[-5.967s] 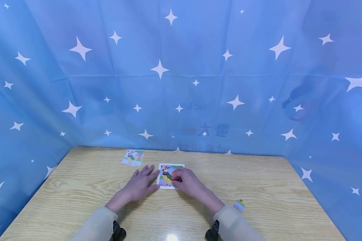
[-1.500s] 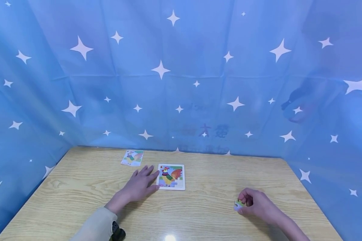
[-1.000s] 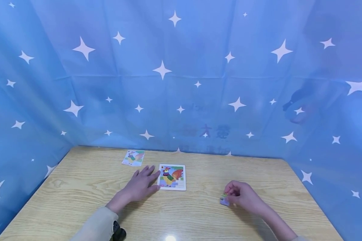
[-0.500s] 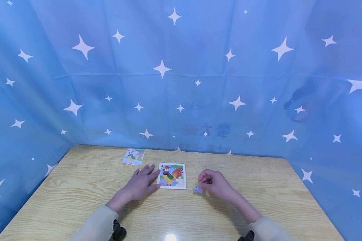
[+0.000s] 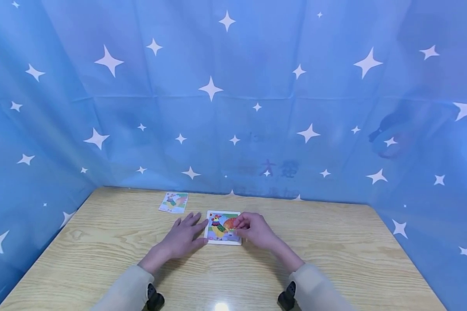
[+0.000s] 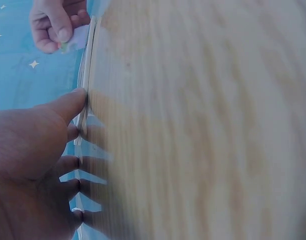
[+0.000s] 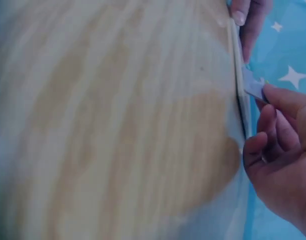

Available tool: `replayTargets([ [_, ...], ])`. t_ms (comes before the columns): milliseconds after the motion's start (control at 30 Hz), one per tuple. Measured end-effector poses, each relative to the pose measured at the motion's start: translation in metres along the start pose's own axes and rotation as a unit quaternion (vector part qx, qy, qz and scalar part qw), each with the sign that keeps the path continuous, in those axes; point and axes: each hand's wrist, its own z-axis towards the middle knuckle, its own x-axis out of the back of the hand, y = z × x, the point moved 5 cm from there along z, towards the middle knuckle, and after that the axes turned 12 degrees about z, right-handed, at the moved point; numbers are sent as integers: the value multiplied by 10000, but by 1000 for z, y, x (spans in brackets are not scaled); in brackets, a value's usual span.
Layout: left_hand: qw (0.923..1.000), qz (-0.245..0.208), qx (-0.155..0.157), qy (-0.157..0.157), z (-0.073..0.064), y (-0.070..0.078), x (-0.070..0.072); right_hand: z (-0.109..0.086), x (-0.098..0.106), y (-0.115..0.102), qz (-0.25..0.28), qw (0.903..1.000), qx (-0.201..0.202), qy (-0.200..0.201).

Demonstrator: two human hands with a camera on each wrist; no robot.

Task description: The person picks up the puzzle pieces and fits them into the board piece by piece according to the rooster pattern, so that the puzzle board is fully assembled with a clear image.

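A jigsaw puzzle tray point(image 5: 222, 243) with a white rim and a colourful rooster picture lies flat on the table. My left hand point(image 5: 182, 239) is spread on the tabletop, its thumb and a fingertip against the tray's left edge. Between the thumb and fingers of my right hand point(image 5: 256, 230) is a puzzle piece, pinched at the lower right part of the picture. The right wrist view shows this piece point(image 7: 254, 86) tilted just over the tray's edge, its lilac side visible. In the head view my right fingers mostly hide it.
A paper card point(image 5: 174, 202) with a paler rooster picture lies behind my left hand, near the back of the wood-grain table point(image 5: 334, 250). A blue curtain point(image 5: 233, 121) with white stars hangs right behind the table and along its sides.
Six seconds ago my right hand was at the tray; it then picked up the loose piece lying at the right and carried it left to the tray. My left hand has stayed put.
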Motion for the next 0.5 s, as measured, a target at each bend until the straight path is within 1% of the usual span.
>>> replayTargets([
  [167, 10000, -21, -25, -2, -1, 2, 3, 3, 0, 5, -22, 9999, -114, 3],
  [333, 10000, -3, -19, 0, -1, 2, 3, 4, -1, 8, -75, 9999, -146, -30],
  [500, 10000, -27, -40, 1, -1, 2, 3, 3, -3, 8, -251, 9996, -145, -19],
])
